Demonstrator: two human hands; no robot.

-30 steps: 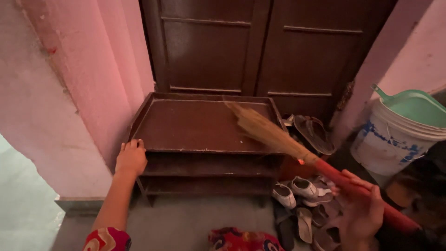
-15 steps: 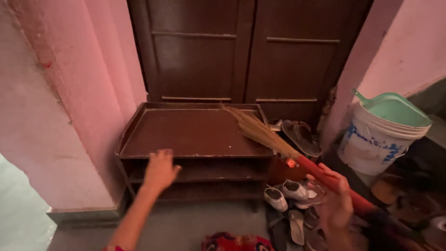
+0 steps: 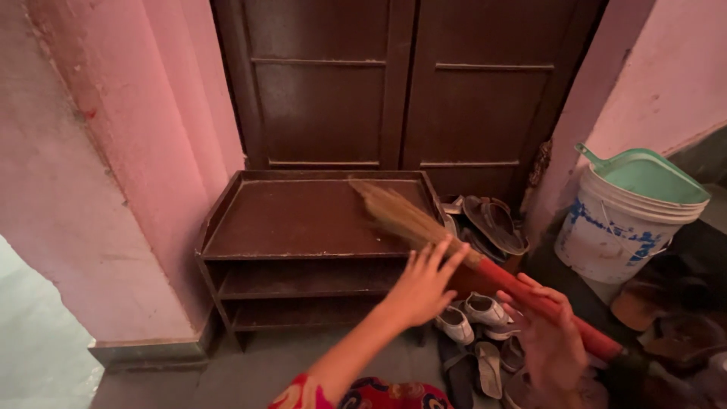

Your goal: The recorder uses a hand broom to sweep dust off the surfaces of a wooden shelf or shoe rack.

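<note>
A straw-coloured broom (image 3: pixel 401 220) is showing a red handle with a small orange mark at its neck. The shoe rack (image 3: pixel 303 250) is wearing dark reddish brown, matching the panelled doors (image 3: pixel 394 83) behind. The walls (image 3: pixel 98 151) are glowing pink. A white bucket (image 3: pixel 621 235) is carrying blue markings and a mint-green dustpan (image 3: pixel 644 173). White shoes (image 3: pixel 477 312) are lying among brown sandals (image 3: pixel 492 223). The sleeve (image 3: pixel 303 394) is showing a red, multicoloured print.
</note>
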